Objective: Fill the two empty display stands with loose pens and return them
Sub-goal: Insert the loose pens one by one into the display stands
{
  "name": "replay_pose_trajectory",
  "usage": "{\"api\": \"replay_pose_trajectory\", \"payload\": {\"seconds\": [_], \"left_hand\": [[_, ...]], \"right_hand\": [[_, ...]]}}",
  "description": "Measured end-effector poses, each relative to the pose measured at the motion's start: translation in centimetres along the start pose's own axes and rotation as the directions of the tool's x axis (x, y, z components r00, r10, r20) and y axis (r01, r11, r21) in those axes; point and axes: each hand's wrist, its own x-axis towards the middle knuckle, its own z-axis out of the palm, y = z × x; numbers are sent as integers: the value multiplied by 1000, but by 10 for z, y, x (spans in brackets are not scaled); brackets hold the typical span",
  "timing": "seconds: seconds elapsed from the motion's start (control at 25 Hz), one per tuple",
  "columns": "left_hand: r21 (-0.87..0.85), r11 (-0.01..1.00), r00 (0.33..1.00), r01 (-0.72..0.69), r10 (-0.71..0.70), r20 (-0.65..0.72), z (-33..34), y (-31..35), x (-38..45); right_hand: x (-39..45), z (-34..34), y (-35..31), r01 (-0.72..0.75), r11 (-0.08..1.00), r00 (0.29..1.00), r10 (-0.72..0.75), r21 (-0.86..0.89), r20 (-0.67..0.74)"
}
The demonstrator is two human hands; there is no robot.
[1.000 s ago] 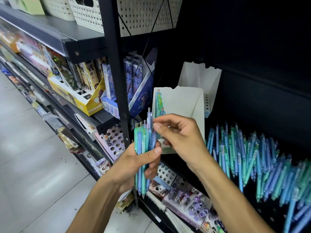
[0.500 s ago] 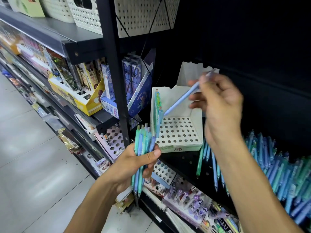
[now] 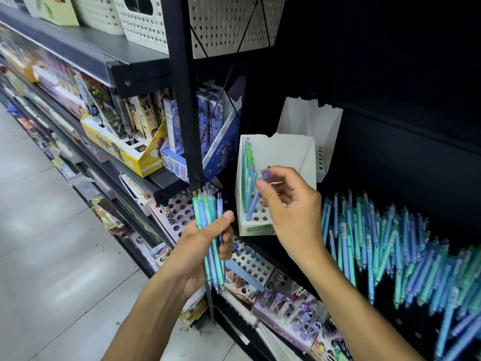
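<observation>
Right hand [image 3: 291,207] pinches one blue pen [image 3: 256,196] into the nearer white perforated cardboard stand [image 3: 281,152], barely filled, while left hand [image 3: 205,246] grips a pen bundle [image 3: 208,220]; the rear stand [image 3: 309,118] at 1 o'clock remains empty, loose pens [image 3: 377,246] at 3 o'clock.

Right hand [image 3: 291,204], raised over the stand's back panel half a second ago, is now down at the near white display stand [image 3: 276,157]. Blue pen [image 3: 256,196] pinched between thumb and fingers is no longer tilted high; its lower end now sits in a front hole. Stand's hole grid, open to view before, now lies largely behind the fingers.
</observation>
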Motion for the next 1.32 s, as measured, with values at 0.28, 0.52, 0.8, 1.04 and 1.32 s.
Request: {"api": "replay_pose_trajectory", "payload": {"seconds": [0.28, 0.52, 0.8, 1.04, 1.32], "left_hand": [[-8, 1000, 998, -10, 11, 58, 8, 4, -5], [-4, 1000, 995, -26, 27, 96, 12, 7, -6], [37, 999, 987, -7, 1, 163, 12, 7, -7], [141, 990, 945, -7, -40, 324, 19, 8, -10], [231, 973, 956, -1, -67, 285, 23, 2, -9]], "right_hand": [[1, 5, -1, -31, 992, 997, 40, -126, 73], [-2, 4, 1, 3, 982, 999, 7, -191, 53], [-25, -1, 5, 14, 970, 999, -25, -243, -40], [-31, -10, -25, -320, 922, 935, 271, 217, 229], [-4, -36, -42, -364, 857, 928, 368, 364, 60]]}}
